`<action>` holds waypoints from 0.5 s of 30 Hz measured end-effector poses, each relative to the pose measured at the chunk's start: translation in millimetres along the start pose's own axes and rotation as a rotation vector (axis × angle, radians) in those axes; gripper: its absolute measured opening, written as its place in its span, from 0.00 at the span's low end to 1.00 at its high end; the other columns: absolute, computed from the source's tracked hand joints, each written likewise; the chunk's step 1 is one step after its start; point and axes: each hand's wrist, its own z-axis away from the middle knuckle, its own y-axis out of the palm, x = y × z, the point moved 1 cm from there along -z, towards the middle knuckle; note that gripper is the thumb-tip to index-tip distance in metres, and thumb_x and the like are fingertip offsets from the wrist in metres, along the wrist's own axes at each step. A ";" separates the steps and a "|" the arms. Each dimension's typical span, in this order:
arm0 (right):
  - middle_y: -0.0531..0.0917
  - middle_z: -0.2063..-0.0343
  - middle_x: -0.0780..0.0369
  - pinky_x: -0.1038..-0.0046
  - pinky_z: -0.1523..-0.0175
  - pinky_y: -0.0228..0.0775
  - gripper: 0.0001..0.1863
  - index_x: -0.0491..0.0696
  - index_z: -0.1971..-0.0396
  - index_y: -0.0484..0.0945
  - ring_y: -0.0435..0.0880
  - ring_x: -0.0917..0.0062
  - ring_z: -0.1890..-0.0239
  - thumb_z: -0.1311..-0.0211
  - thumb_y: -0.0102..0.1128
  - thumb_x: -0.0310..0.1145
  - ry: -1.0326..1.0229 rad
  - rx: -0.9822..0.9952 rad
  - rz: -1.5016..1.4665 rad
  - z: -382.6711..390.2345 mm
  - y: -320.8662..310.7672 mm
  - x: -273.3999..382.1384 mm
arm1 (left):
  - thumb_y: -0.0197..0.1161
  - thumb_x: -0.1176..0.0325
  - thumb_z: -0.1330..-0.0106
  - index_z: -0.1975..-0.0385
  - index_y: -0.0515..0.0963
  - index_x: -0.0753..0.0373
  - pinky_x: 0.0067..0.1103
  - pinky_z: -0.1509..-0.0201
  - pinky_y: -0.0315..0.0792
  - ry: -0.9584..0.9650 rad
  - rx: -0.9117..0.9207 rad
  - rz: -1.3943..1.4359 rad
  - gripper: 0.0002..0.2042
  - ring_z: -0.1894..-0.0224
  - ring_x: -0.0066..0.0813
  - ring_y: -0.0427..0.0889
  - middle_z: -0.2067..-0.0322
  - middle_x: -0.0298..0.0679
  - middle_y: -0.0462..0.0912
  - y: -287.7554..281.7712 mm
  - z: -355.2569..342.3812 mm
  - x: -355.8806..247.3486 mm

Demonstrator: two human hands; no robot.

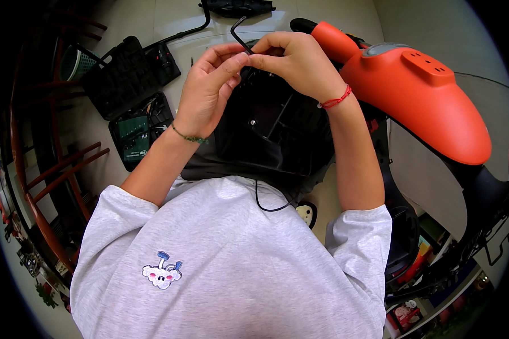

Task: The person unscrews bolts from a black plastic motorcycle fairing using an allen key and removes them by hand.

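My two hands meet at the top centre, fingertips close together. Between the thumb and forefinger of my right hand (302, 62) is the lower end of a thin black hex key (240, 35), its bent short end pointing up and away. The thumb and fingers of my left hand (209, 85) are closed at the same end, touching it or something small beside it; the fingers hide which. Below both hands a large black plastic part (249, 141) rests on my lap, with one shiny bolt head (253, 122) showing. A black cable (260, 198) hangs from its near side.
An orange scooter-like body (418, 107) stands close on the right. At the left, an open black tool case (119, 79) lies on the floor, with a green tool tray (134, 135). Wooden chairs (56, 181) and a green basket (76, 63) are farther left. Another black part (237, 8) lies ahead.
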 end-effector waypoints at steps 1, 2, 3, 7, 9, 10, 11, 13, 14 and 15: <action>0.83 0.76 0.59 0.78 0.65 0.71 0.12 0.40 0.69 0.81 0.80 0.79 0.73 0.45 0.66 0.34 -0.001 0.001 -0.008 -0.5 0.4 -0.1 | 0.64 0.71 0.38 0.57 0.75 0.66 0.13 0.62 0.65 0.035 0.006 -0.017 0.12 0.66 0.14 0.70 0.65 0.32 0.77 0.4 -2.3 -0.2; 0.83 0.76 0.59 0.78 0.65 0.71 0.12 0.40 0.69 0.81 0.80 0.79 0.73 0.46 0.66 0.34 -0.002 0.001 -0.016 -0.9 1.2 -1.0 | 0.64 0.71 0.38 0.58 0.75 0.66 0.13 0.63 0.64 0.069 0.012 -0.035 0.11 0.67 0.14 0.70 0.65 0.31 0.77 0.7 -5.4 -0.5; 0.83 0.76 0.59 0.78 0.65 0.71 0.12 0.40 0.70 0.81 0.79 0.80 0.73 0.46 0.66 0.35 -0.003 0.002 -0.024 -1.2 2.4 -2.6 | 0.64 0.70 0.38 0.59 0.75 0.66 0.13 0.64 0.64 0.104 0.017 -0.052 0.11 0.68 0.14 0.69 0.66 0.31 0.77 0.6 -8.1 -0.5; 0.83 0.75 0.61 0.79 0.64 0.70 0.12 0.40 0.67 0.81 0.79 0.81 0.72 0.44 0.65 0.34 -0.013 0.003 -0.066 0.7 4.6 -3.4 | 0.64 0.71 0.37 0.61 0.77 0.64 0.12 0.64 0.63 0.144 -0.034 -0.086 0.08 0.70 0.13 0.68 0.69 0.30 0.77 3.2 -12.1 0.8; 0.82 0.73 0.64 0.81 0.62 0.69 0.12 0.41 0.64 0.81 0.77 0.84 0.69 0.41 0.63 0.34 -0.003 0.021 -0.044 4.4 1.5 2.8 | 0.62 0.73 0.36 0.61 0.77 0.63 0.12 0.61 0.65 0.143 -0.030 -0.111 0.06 0.69 0.13 0.69 0.69 0.29 0.76 3.1 -11.9 -1.1; 0.82 0.73 0.64 0.81 0.61 0.69 0.12 0.41 0.64 0.81 0.77 0.84 0.69 0.41 0.63 0.34 0.008 0.037 -0.052 5.0 0.1 -0.1 | 0.61 0.73 0.36 0.61 0.77 0.63 0.12 0.61 0.64 0.131 -0.038 -0.125 0.06 0.69 0.12 0.69 0.69 0.29 0.77 5.4 -11.5 -2.2; 0.82 0.72 0.64 0.80 0.60 0.69 0.11 0.41 0.64 0.81 0.77 0.83 0.68 0.41 0.63 0.34 0.020 0.053 -0.061 5.1 -1.8 -5.2 | 0.61 0.72 0.35 0.61 0.77 0.64 0.12 0.62 0.64 0.119 -0.046 -0.139 0.06 0.69 0.12 0.68 0.69 0.29 0.77 8.5 -10.5 -4.0; 0.81 0.71 0.64 0.80 0.59 0.69 0.11 0.41 0.63 0.81 0.77 0.83 0.67 0.40 0.62 0.34 0.027 0.075 -0.066 6.0 -3.8 -8.9 | 0.61 0.71 0.35 0.62 0.78 0.65 0.11 0.64 0.63 0.108 -0.032 -0.174 0.06 0.71 0.12 0.66 0.70 0.28 0.76 10.1 -9.1 -4.2; 0.81 0.72 0.64 0.80 0.59 0.69 0.11 0.41 0.64 0.81 0.77 0.83 0.66 0.40 0.62 0.34 0.025 0.081 -0.061 6.6 -4.7 -8.9 | 0.61 0.70 0.35 0.62 0.78 0.66 0.11 0.66 0.61 0.108 -0.009 -0.194 0.07 0.72 0.12 0.64 0.71 0.28 0.76 9.2 -8.5 -3.7; 0.81 0.72 0.64 0.80 0.58 0.68 0.11 0.41 0.64 0.81 0.76 0.83 0.66 0.40 0.62 0.33 0.020 0.089 -0.056 6.4 -4.9 -8.4 | 0.62 0.69 0.36 0.62 0.79 0.66 0.11 0.68 0.60 0.110 0.012 -0.214 0.08 0.74 0.12 0.63 0.72 0.27 0.76 8.5 -7.8 -3.5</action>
